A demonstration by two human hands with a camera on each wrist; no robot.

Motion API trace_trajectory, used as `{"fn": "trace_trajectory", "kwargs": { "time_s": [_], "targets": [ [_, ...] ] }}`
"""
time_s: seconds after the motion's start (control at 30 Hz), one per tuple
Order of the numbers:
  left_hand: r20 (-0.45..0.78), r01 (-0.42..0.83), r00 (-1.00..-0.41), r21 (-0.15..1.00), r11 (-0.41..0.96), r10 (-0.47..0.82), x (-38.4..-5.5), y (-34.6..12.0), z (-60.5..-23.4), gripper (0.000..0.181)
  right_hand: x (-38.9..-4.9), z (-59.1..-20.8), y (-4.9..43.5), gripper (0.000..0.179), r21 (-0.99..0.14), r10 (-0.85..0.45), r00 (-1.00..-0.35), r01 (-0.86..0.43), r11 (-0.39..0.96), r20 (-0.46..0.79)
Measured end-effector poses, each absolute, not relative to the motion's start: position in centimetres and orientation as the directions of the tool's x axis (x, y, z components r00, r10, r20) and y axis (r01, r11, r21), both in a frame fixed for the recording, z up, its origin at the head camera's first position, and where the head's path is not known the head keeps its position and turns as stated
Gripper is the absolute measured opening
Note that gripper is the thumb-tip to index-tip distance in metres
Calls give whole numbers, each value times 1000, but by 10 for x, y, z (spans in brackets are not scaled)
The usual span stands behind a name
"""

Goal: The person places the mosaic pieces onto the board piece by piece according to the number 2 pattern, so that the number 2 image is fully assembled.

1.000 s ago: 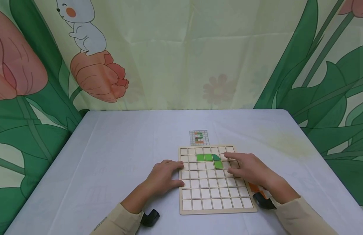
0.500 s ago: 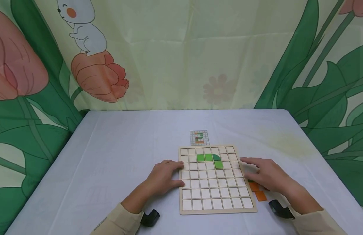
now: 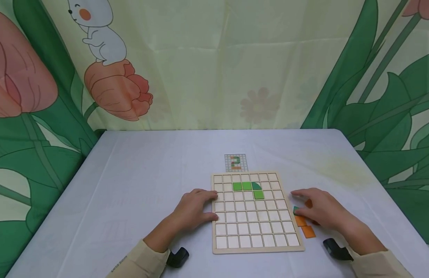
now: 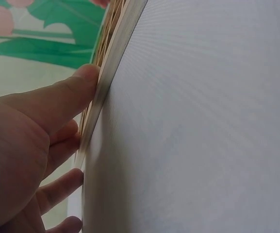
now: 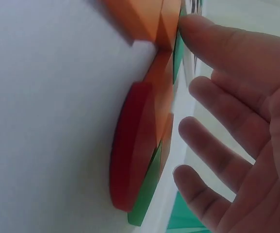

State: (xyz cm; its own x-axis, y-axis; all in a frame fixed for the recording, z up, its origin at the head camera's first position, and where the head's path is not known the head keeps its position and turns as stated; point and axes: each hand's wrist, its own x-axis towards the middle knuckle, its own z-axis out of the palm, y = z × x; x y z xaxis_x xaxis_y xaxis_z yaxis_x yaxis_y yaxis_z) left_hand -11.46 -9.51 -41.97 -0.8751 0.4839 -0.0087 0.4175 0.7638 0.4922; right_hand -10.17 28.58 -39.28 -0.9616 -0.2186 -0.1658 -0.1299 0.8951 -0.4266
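A wooden grid board point(image 3: 257, 251) lies on the white table. Several light green square tiles point(image 3: 237, 186) and a dark green quarter-round tile point(image 3: 256, 186) sit in its upper cells. The left hand point(image 3: 190, 208) rests against the board's left edge, thumb and fingertips touching the rim. To the right of the board, the right hand point(image 3: 322, 208) hovers over loose tiles with its fingers loosely extended. Its thumb touches a dark green tile point(image 5: 178, 56) in the right wrist view. Orange tiles point(image 3: 308, 232), a red tile point(image 5: 132, 150) and a green tile point(image 5: 147, 194) lie below the fingers, partly overlapping.
A small printed card point(image 3: 236, 162) with a coloured grid figure lies behind the board. A curtain with tulips and a white animal point(image 3: 108, 42) hangs behind the table. Black wrist cameras point(image 3: 177, 258) sit at both sleeves.
The right hand has left the board's upper right and moved right and down to the loose tiles, uncovering orange ones. The left hand and the tiles on the board have stayed put.
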Motion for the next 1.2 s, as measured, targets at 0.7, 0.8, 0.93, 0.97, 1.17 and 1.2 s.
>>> {"fn": "trace_trajectory", "kwargs": {
  "time_s": [0.7, 0.8, 0.93, 0.97, 1.17, 1.2],
  "targets": [
    [-3, 418, -876, 495, 762, 482, -115, -95, -420, 59, -108, -394, 282, 19, -404, -199, -971, -130, 906, -133],
    [-3, 417, -877, 494, 763, 481, -114, -95, -420, 60, -109, -394, 280, 19, -401, -205, -969, -134, 906, -140],
    [-6, 418, -876, 491, 765, 482, -114, -94, -420, 60, -111, -394, 277, 20, -407, -210, -966, -134, 903, -149],
    [-7, 418, -876, 490, 765, 483, -114, -94, -420, 60, -111, -394, 276, 21, -409, -211, -966, -134, 903, -149],
    [-1, 425, -873, 486, 763, 487, -114, -95, -419, 60, -112, -396, 273, 24, -408, -207, -968, -133, 903, -144],
    [0, 426, -873, 486, 763, 487, -114, -95, -419, 60, -112, -396, 273, 24, -407, -208, -968, -135, 904, -141]
  ]
}}
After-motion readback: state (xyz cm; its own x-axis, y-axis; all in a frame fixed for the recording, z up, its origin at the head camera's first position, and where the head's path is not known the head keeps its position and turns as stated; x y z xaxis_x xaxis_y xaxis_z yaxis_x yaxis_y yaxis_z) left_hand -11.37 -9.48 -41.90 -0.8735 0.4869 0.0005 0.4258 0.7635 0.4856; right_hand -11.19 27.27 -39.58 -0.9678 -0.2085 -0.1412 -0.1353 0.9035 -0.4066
